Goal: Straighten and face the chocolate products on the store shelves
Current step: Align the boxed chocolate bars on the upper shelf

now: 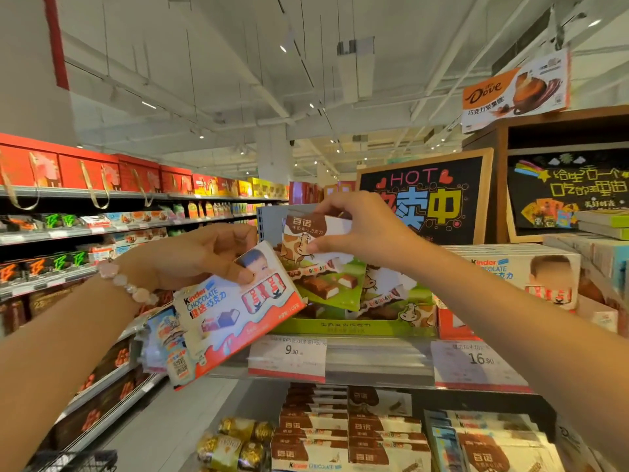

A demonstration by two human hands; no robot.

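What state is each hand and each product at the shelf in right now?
left hand: grips the Kinder box by its top edge.
Kinder box: held tilted, off the shelf, front facing the camera.
right hand: pinches the cow-print pack.
cow-print pack: lifted upright above the green display tray.
green display tray: on the shelf, packs inside leaning unevenly.

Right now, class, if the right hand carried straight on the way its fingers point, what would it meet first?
The right hand, pinching a cow-print chocolate pack, points left toward the left hand holding the tilted Kinder Chocolate box. It would probably meet that hand's fingers first, though depth between them is unclear.
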